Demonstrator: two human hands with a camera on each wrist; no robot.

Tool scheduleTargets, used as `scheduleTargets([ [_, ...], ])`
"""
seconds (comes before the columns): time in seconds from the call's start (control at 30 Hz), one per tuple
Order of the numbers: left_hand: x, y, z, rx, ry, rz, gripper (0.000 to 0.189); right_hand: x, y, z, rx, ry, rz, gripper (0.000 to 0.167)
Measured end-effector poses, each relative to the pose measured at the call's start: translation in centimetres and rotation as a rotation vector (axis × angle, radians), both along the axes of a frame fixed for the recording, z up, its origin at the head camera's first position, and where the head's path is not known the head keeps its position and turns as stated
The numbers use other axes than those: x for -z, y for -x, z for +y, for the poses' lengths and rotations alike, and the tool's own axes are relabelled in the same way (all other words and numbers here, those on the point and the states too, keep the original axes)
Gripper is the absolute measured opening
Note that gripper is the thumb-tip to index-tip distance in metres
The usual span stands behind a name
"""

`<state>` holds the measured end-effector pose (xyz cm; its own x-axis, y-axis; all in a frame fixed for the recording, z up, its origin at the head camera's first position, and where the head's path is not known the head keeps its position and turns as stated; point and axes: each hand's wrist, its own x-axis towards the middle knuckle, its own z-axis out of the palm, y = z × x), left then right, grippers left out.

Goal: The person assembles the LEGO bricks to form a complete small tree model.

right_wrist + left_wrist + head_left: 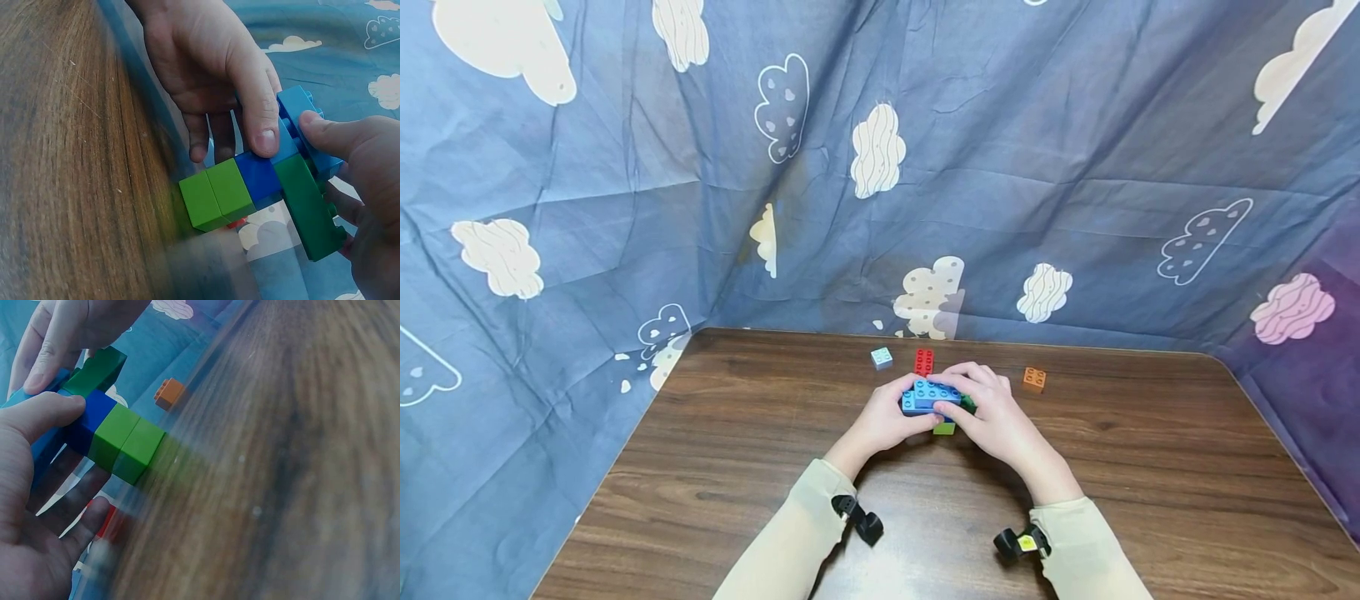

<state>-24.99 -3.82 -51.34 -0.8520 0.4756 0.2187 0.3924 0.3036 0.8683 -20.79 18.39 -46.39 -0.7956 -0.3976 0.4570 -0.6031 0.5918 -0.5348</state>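
Observation:
A stack of toy building bricks stands on the table between both hands. At its bottom are two lime green bricks [228,186], with a dark blue brick [257,178] above them. Over that lie a blue brick [907,403] and a dark green brick [309,206], side by side. My left hand [883,417] grips the stack's left side, its thumb against the bricks near the lower blue one. With thumb and fingers, my right hand [996,417] holds another blue brick [934,393] on top; it sits tilted, studs showing in the gap beneath.
Behind the hands lies a red brick [924,360] with a pale blue brick [882,358] to its left. An orange brick [1034,378] is off to the right. A blue cloud-patterned cloth [820,250] hangs along the back edge of the wooden table [715,467].

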Motion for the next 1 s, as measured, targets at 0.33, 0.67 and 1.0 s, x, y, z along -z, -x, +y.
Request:
scheduleTargets([
  [0.33, -0.06, 0.04, 0.09, -0.002, -0.007, 0.000, 0.047, 0.02, 0.07, -0.08, -0.001, 0.008, -0.011, 0.041],
  [0.67, 0.01, 0.03, 0.07, 0.006, -0.009, -0.006, 0.047, 0.15, 0.17, 0.16, 0.010, 0.037, -0.083, 0.044],
  [1.0, 0.07, -0.02, -0.44, 0.084, -0.106, 0.002, 0.041, 0.49, 0.20, 0.46, 0.042, 0.043, -0.102, 0.037],
])
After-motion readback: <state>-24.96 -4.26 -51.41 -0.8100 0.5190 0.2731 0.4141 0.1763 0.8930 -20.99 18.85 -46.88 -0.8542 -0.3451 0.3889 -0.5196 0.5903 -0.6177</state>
